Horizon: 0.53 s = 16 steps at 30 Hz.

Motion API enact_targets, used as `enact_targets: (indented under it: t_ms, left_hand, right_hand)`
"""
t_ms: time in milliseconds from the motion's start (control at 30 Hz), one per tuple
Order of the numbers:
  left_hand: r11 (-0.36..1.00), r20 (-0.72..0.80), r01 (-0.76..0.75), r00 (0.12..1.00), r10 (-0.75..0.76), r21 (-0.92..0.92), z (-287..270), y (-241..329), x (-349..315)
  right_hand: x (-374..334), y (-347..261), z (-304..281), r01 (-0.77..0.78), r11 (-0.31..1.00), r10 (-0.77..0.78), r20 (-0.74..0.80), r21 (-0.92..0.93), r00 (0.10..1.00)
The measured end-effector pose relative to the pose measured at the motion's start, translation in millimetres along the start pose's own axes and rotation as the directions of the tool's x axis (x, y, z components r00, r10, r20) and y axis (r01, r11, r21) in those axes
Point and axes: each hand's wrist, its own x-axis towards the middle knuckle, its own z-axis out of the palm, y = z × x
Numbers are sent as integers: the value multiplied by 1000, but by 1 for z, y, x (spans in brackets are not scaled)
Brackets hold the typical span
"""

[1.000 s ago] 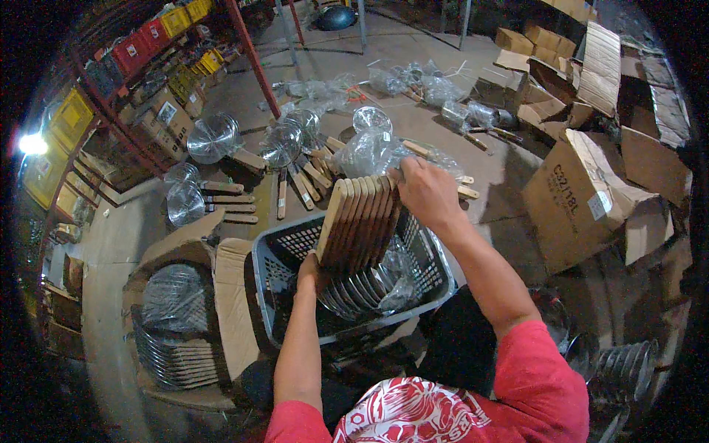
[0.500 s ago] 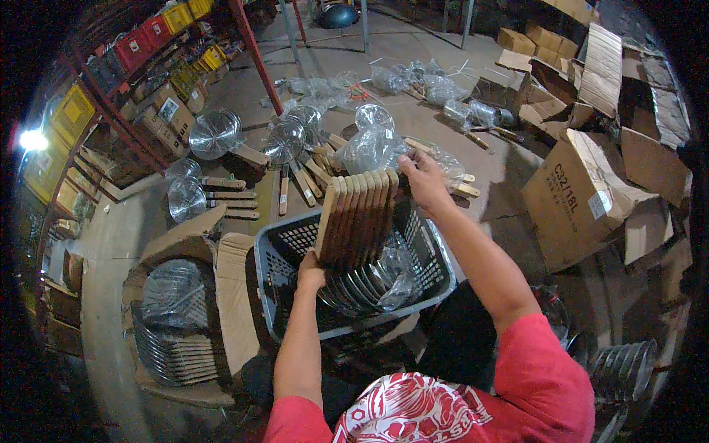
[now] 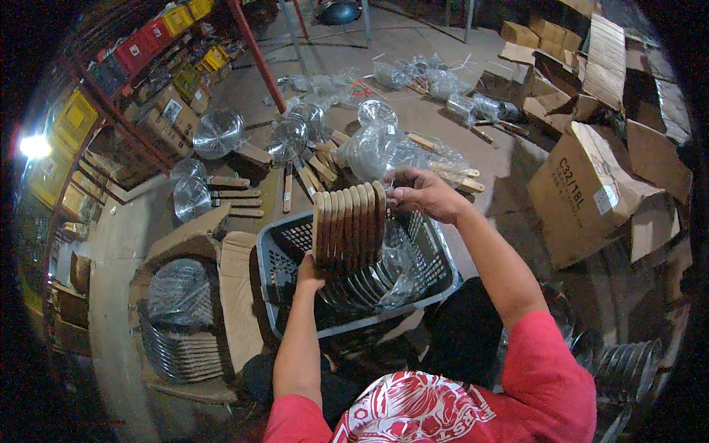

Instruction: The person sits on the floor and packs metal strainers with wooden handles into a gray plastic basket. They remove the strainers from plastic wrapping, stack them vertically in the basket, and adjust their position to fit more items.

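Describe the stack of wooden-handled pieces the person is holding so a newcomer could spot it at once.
Start at the grey plastic basket in the middle of the floor. Standing up in it is a row of wooden handles pressed side by side, with the left hand below and the right hand at its top. Unlike the strainers lying loose beyond, these are bunched upright.

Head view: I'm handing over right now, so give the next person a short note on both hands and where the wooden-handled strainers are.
Left hand: braces the lower left side of the bundle of wooden handles.
Right hand: grips the bundle's top right edge.
The bundle stands upright in the grey plastic basket, its metal bowls down inside, partly in clear plastic.
Done: an open cardboard box on the left already holds a stack.
Left: loose strainers and bagged ones lie on the floor beyond the basket.
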Motion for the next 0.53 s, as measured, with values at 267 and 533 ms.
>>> enact_targets:
  t_ms: [267, 533]
  left_hand:
    - [993, -33, 111, 993, -112, -39, -11, 2, 5]
    - [919, 63, -93, 995, 75, 383, -53, -25, 32]
  right_hand:
    - [-1, -15, -7, 286, 588, -303, 122, -756, 945]
    - [-12, -33, 9, 290, 237, -345, 199, -927, 917]
